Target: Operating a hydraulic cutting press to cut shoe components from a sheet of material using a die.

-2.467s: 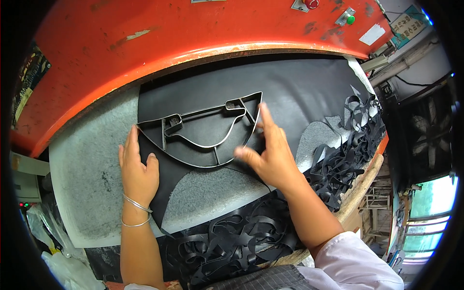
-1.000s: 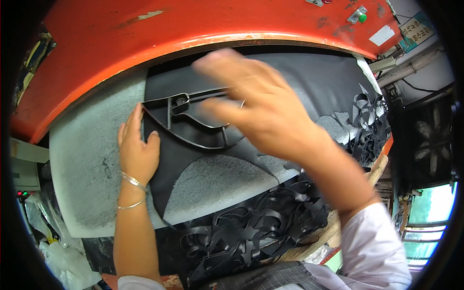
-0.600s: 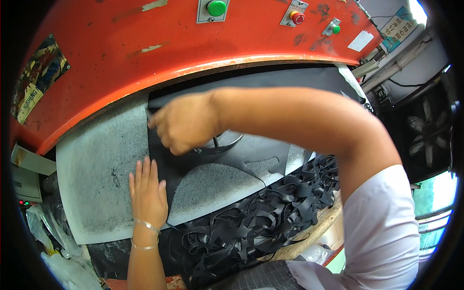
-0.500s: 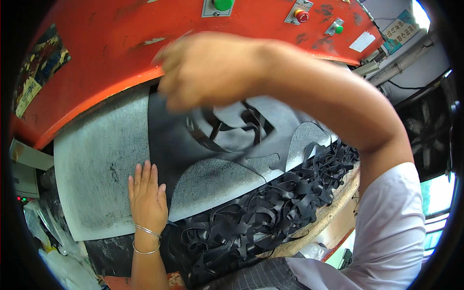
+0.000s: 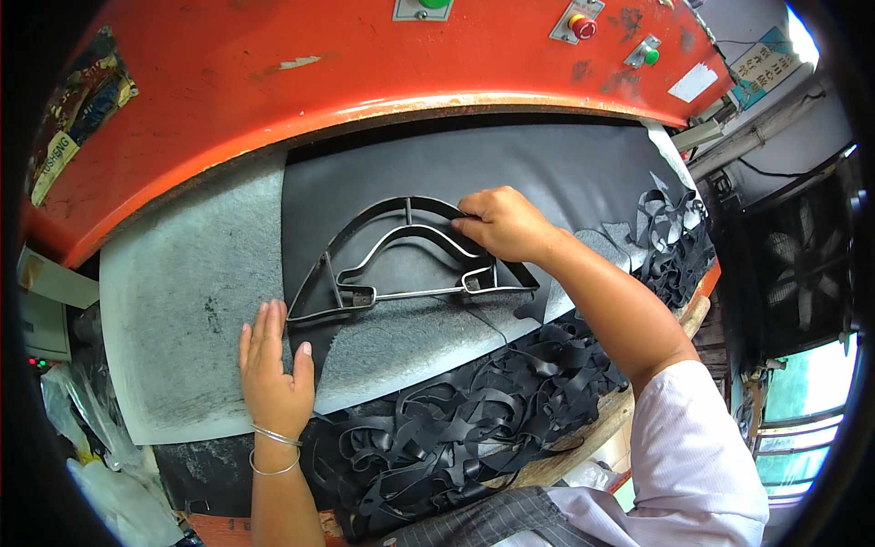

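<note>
A half-moon steel cutting die [image 5: 419, 294] with a curved inner band and cross struts rests across the lower edge of a black leather-like sheet [image 5: 565, 173]. My right hand [image 5: 503, 223] pinches the die's curved rim at its upper right. My left hand [image 5: 276, 374], wearing thin silver bangles, lies with fingers stretched out on the pale cutting board [image 5: 187, 310], at the sheet's left edge. The die's left corner comes close to its fingertips; whether they touch I cannot tell.
The red machine body [image 5: 365, 64] spans the far side, with a red stop button [image 5: 583, 27] and a green button [image 5: 651, 56]. Black offcuts [image 5: 474, 410] pile up along the board's near edge. Plastic bags [image 5: 123, 501] lie at the lower left; a fan [image 5: 802, 264] stands right.
My right hand, blurred at the far left over the sheet, has swung right and nearer, onto the die's rim. The die now shows in full. My left hand has barely moved.
</note>
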### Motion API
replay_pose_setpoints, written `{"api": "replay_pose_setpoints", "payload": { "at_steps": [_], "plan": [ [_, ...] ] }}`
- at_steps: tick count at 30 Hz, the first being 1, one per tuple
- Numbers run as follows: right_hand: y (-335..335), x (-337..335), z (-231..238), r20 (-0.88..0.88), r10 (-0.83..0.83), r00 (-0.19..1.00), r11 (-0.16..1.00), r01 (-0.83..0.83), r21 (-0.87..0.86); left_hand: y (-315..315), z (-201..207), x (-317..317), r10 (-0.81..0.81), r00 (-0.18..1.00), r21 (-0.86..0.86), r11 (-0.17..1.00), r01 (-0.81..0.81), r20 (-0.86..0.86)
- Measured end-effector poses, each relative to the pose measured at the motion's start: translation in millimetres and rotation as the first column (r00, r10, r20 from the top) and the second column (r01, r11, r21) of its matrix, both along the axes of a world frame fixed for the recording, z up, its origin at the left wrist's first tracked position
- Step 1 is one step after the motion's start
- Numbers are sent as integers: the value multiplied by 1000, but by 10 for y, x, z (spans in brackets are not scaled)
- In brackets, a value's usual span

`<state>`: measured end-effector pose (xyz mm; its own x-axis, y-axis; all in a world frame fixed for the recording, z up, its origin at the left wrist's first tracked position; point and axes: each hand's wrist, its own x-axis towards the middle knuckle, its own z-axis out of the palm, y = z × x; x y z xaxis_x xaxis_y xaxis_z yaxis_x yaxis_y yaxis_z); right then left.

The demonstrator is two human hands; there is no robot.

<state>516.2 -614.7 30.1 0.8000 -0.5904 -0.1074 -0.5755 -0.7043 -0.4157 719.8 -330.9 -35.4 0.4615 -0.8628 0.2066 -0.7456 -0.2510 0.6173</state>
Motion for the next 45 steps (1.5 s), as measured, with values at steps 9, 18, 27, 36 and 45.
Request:
{"api": "replay_pose_setpoints", "payload": {
  "at_steps": [9, 18, 27, 36, 45],
  "plan": [
    [39, 25, -144, 4, 6, 1000, 1000, -6, 8, -42, 8, -44, 66, 995, -15, 998, -65, 75],
    [287, -486, -124, 203, -32, 979, 999, 23, 47, 80, -15, -60, 118, 985, 25, 992, -122, 124],
    [424, -790, -327, 261, 144, 955, 990, -137, -46, 137, 56, -330, 139, 979, 84, 988, -127, -148],
    [444, -756, -375, 296, 142, 945, 988, -115, -105, 158, 71, -296, 103, 982, 85, 992, -90, -160],
    [439, -787, -408, 291, 157, 944, 979, -110, -172, 66, 83, -297, 94, 970, 112, 991, -70, -224]
  ]
}}
